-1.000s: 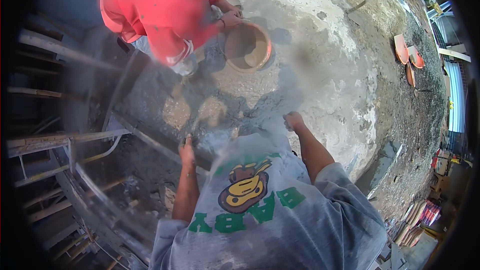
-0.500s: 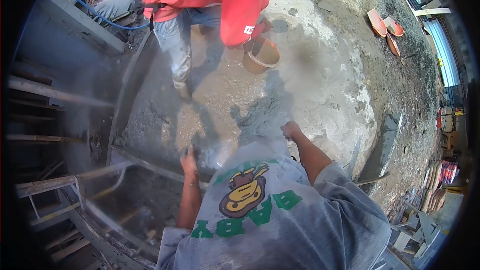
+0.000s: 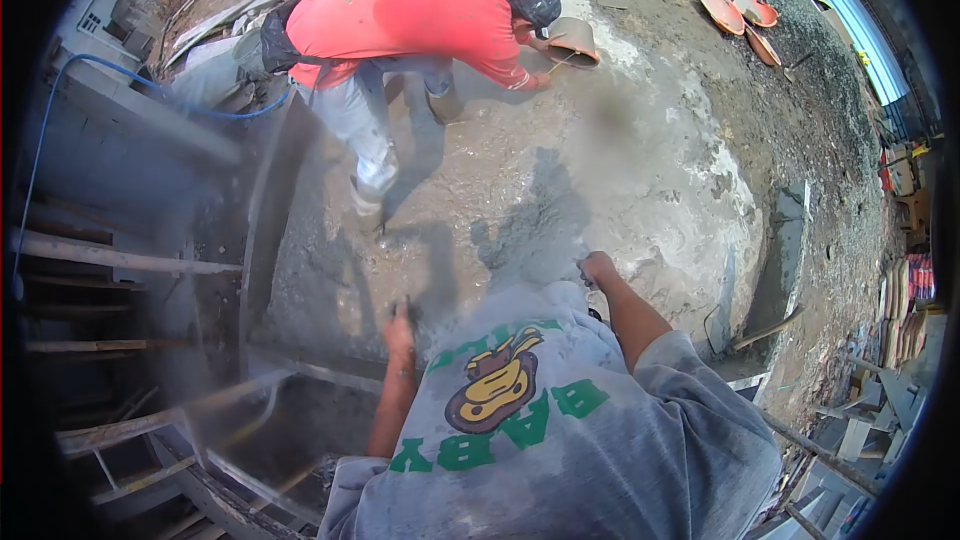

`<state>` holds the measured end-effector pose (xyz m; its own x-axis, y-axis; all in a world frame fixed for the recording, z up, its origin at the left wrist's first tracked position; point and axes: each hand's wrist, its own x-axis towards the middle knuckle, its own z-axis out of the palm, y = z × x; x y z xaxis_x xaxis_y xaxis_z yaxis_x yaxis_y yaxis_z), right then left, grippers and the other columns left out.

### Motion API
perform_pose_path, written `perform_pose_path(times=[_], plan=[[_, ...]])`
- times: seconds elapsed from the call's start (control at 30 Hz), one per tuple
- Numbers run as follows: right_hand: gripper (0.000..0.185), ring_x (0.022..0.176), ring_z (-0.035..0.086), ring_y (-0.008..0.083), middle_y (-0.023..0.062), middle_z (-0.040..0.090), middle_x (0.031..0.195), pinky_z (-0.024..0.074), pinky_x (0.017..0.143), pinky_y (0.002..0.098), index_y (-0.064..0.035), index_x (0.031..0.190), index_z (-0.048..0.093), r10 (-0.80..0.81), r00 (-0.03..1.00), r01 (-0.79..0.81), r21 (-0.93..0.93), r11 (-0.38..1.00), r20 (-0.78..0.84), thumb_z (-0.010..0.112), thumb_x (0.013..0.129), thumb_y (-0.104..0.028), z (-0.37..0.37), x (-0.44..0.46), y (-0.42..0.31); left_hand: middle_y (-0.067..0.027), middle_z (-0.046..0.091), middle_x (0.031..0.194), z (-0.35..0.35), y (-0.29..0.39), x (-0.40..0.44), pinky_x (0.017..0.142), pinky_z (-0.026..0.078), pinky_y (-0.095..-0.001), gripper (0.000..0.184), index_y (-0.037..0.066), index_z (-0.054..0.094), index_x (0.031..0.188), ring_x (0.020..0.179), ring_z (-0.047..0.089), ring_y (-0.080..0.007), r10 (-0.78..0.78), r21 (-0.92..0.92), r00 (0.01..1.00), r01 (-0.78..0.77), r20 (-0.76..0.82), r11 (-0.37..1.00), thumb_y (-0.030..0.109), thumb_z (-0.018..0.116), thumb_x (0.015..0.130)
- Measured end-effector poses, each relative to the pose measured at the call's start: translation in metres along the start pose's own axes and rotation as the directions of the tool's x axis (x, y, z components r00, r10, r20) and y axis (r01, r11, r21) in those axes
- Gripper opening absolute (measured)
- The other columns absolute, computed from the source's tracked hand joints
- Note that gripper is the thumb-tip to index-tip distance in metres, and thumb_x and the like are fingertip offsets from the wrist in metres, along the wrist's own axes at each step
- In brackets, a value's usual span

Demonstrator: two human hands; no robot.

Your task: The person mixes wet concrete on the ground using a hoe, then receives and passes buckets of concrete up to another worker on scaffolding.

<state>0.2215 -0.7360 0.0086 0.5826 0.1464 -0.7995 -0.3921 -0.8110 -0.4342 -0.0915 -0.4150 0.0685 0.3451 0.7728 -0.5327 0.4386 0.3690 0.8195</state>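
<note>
My left hand is low over the wet grey concrete, near the lower left edge of the poured area. Its fingers look curled, but haze blurs them and hides what they may hold. My right hand is closed like a fist above the concrete, to the right of my shirt front; I cannot make out anything in it. Farther ahead, a co-worker in a red top bends over with a bucket tipped on its side at the concrete surface. One of that person's hands is beside the bucket.
Board edging borders the pour on the left, with timber bars beyond it. A blue hose runs at upper left. Orange scoop-like pans lie on gravel at upper right. A metal frame stands at lower left.
The co-worker has moved the bucket farther away and tipped it over, bending lower. My view has shifted; my hands stay in nearly the same place before me.
</note>
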Motion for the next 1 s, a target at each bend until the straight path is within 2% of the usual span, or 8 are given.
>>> perform_pose_path(times=[0.07, 0.23, 0.37, 0.57, 0.73, 0.87, 0.97, 1.0], plan=[[0.021, 0.049, 0.055, 0.0209, 0.0106, 0.058, 0.064, 0.0442, 0.041, 0.0345, 0.0033, 0.079, 0.058, 0.006, 1.0, -0.006, -0.001, 1.0, -0.004, 0.058, 0.08, -0.018, -0.005, -0.002, 0.0, -0.0098, 0.066, 0.096, 0.003, -0.01, 0.01, 0.071, 0.045, -0.0316, 0.035, 0.005, 0.058, 0.111, 0.083, 0.064, -0.0195, 0.026, 0.049, 0.999, -0.025, -0.034, 0.998, 0.032, 0.053, 0.091], [0.021, 0.049, 0.054, 0.0197, 0.0099, 0.057, 0.064, 0.0437, 0.041, 0.0328, 0.0025, 0.079, 0.057, -0.04, 0.999, 0.04, 0.004, 0.999, -0.025, 0.059, 0.08, -0.018, -0.009, -0.01, -0.007, -0.0095, 0.067, 0.094, 0.004, -0.007, 0.0, 0.07, 0.045, -0.0314, 0.033, 0.005, 0.059, 0.11, 0.082, 0.064, -0.0195, 0.058, 0.031, 0.998, -0.057, -0.032, 0.998, 0.031, 0.054, 0.09], [0.019, 0.048, 0.054, 0.0185, 0.0092, 0.057, 0.064, 0.0433, 0.041, 0.0309, 0.0015, 0.078, 0.056, -0.076, 0.996, 0.078, -0.043, 0.996, 0.04, 0.058, 0.079, -0.017, 0.001, 0.0, -0.023, -0.009, 0.067, 0.093, -0.006, -0.024, -0.009, 0.068, 0.045, -0.0301, 0.032, 0.006, 0.059, 0.109, 0.079, 0.065, -0.0186, 0.064, 0.004, 0.997, -0.064, -0.046, 0.998, 0.032, 0.055, 0.09], [0.02, 0.048, 0.054, 0.0182, 0.009, 0.057, 0.064, 0.0439, 0.041, 0.0303, 0.0018, 0.078, 0.056, -0.19, 0.976, 0.197, -0.071, 0.978, 0.106, 0.057, 0.079, -0.018, 0.012, -0.019, -0.063, -0.01, 0.067, 0.094, -0.022, -0.041, -0.045, 0.068, 0.046, -0.0296, 0.034, 0.005, 0.06, 0.108, 0.08, 0.064, -0.0175, -0.011, -0.092, 0.999, 0.008, -0.032, 0.996, 0.032, 0.057, 0.089], [0.022, 0.049, 0.054, 0.0177, 0.0093, 0.057, 0.065, 0.0438, 0.041, 0.0306, 0.0019, 0.08, 0.056, -0.202, 0.971, 0.208, -0.034, 0.978, 0.132, 0.057, 0.079, -0.02, 0.019, -0.04, -0.082, -0.01, 0.067, 0.09, -0.035, -0.065, -0.062, 0.066, 0.047, -0.0279, 0.031, 0.002, 0.059, 0.106, 0.078, 0.064, -0.0192, 0.019, -0.139, 0.994, -0.033, -0.104, 0.99, 0.028, 0.058, 0.089], [0.023, 0.049, 0.054, 0.0177, 0.01, 0.057, 0.067, 0.043, 0.04, 0.0303, 0.002, 0.086, 0.056, -0.186, 0.962, 0.205, -0.079, 0.976, 0.202, 0.057, 0.08, -0.02, 0.028, -0.026, -0.08, -0.0082, 0.065, 0.088, -0.043, -0.093, -0.068, 0.067, 0.048, -0.027, 0.028, 0.0, 0.06, 0.103, 0.075, 0.063, -0.0184, 0.026, -0.172, 0.98, -0.061, -0.195, 0.983, 0.024, 0.058, 0.09], [0.022, 0.049, 0.054, 0.0175, 0.0105, 0.058, 0.068, 0.0419, 0.039, 0.0299, 0.0018, 0.087, 0.056, -0.191, 0.957, 0.213, -0.079, 0.974, 0.217, 0.056, 0.08, -0.019, 0.032, -0.033, -0.089, -0.0069, 0.065, 0.087, -0.048, -0.103, -0.074, 0.069, 0.049, -0.027, 0.028, -0.001, 0.061, 0.101, 0.074, 0.062, -0.0156, 0.007, -0.006, 0.956, -0.009, -0.294, 1.0, 0.025, 0.059, 0.089], [0.022, 0.049, 0.053, 0.0174, 0.0105, 0.058, 0.068, 0.0417, 0.039, 0.0298, 0.0017, 0.087, 0.056, -0.197, 0.953, 0.222, -0.091, 0.971, 0.228, 0.056, 0.08, -0.019, 0.035, -0.034, -0.09, -0.0062, 0.065, 0.086, -0.048, -0.107, -0.078, 0.068, 0.048, -0.0265, 0.028, -0.001, 0.061, 0.101, 0.074, 0.061, -0.0148, -0.009, -0.044, 0.954, -0.005, -0.299, 0.999, 0.025, 0.059, 0.089]])
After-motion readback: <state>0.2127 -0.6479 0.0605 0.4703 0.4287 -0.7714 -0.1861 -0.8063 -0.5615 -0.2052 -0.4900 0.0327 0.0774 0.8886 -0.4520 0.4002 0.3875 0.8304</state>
